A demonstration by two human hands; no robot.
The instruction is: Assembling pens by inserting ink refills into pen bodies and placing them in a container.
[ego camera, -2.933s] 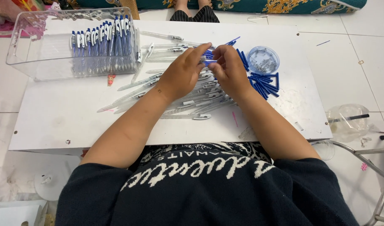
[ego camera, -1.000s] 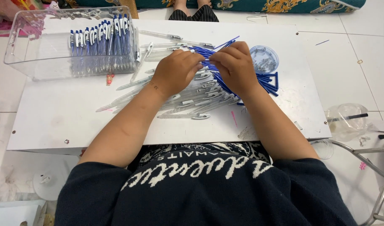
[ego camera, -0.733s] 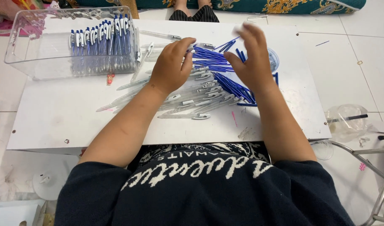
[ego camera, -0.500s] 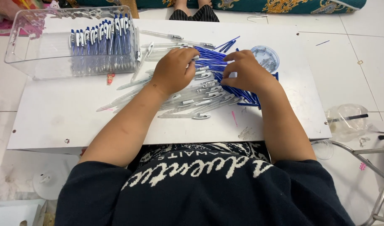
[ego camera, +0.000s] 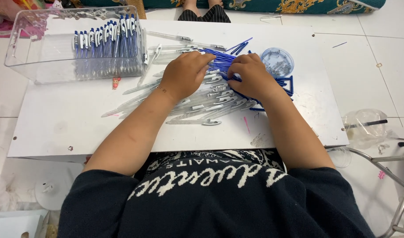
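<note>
Head view: left hand and right hand both curled, fingers down on a bundle of blue pen refills at mid-board. Loose clear pen barrels fanned out at seven o'clock of the hands (partly under them). Clear bin at ten o'clock, round dish at two, white board beneath.

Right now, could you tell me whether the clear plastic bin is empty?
No, the clear plastic bin holds a row of finished pens with blue clips standing along its far side.
</note>
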